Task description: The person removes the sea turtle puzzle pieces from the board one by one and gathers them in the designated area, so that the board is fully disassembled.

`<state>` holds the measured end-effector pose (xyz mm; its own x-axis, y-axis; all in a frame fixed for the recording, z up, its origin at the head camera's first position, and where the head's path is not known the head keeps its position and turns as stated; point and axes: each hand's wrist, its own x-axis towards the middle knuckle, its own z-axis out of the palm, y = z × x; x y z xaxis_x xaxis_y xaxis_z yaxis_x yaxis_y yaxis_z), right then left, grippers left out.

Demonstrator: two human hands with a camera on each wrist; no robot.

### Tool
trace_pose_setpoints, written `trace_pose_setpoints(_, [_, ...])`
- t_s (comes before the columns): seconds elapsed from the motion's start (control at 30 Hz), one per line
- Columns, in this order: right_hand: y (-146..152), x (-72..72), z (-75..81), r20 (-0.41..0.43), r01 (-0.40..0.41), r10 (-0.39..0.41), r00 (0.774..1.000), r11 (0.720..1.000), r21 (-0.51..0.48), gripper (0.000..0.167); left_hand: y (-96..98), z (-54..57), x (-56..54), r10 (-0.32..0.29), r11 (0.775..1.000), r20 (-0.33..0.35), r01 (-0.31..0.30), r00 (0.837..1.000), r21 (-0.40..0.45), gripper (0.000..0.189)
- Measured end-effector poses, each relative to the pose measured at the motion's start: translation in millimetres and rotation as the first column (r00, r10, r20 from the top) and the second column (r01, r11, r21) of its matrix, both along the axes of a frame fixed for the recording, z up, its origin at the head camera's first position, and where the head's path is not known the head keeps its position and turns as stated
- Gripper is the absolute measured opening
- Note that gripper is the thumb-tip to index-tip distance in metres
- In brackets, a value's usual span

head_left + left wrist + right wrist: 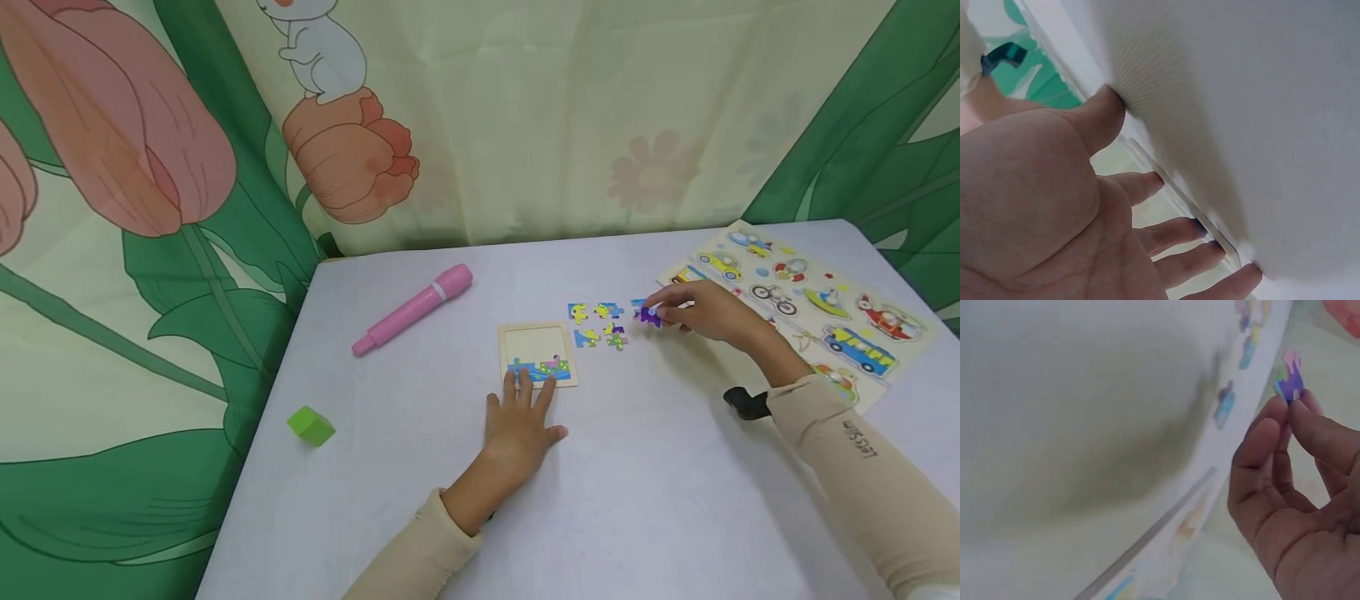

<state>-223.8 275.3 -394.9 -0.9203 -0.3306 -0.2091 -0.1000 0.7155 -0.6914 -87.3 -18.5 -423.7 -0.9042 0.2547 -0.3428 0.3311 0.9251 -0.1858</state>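
A square wooden puzzle tray [538, 327] lies mid-table, its lower part filled with a row of joined blue and green pieces [536, 369]. My left hand [519, 433] has its fingers spread and straight, with fingertips resting on the tray's near edge; the left wrist view shows this hand [1116, 206] from the palm side. Between thumb and fingers my right hand [697, 310] pinches a purple puzzle piece [1291, 384], held just above the table. Several loose puzzle pieces [587, 337] lie between the tray and the right hand, one partly behind the held piece.
A pink pen-shaped tube [408, 312] lies at the back left of the white table [405, 467]. Nearer on the left sits a green block [311, 426]. At the right is a large board [787, 271] with vehicle pictures, partly under the right arm. A patterned curtain [525, 125] hangs behind.
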Motion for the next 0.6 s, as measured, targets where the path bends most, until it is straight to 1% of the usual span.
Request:
trace_pose_setpoints(0.1, [5,-2.2,-6.3,0.024,-0.003,0.002,1.000,0.999,0.043,0.026,-0.4,-0.2,-0.7,0.008,1.000,0.011,-0.008,1.000,0.014,0.076])
trace_pose_setpoints(0.27, [6,-5.0,-15.5,0.026,-0.020,0.018,1.000,0.995,0.096,0.024,-0.5,-0.1,-0.5,0.008,1.000,0.007,-0.009,1.000,0.029,0.076])
trace_pose_setpoints(0.33, [4,-5.8,-17.3,0.017,-0.026,0.024,1.000,0.994,0.110,0.024,-0.4,-0.1,-0.1,0.006,1.000,-0.004,-0.006,1.000,0.028,0.076])
trace_pose_setpoints(0.5, [-2,-5.2,-17.2,-0.010,-0.025,0.027,1.000,0.987,0.158,0.024,-0.1,0.1,0.1,0.002,1.000,-0.006,-0.002,1.000,0.019,0.076])
trace_pose_setpoints(0.6, [-6,-4.5,-18.3,-0.045,-0.018,0.026,0.999,0.986,0.168,0.022,-0.7,0.9,-0.3,0.004,1.000,-0.004,-0.004,1.000,0.017,0.076])
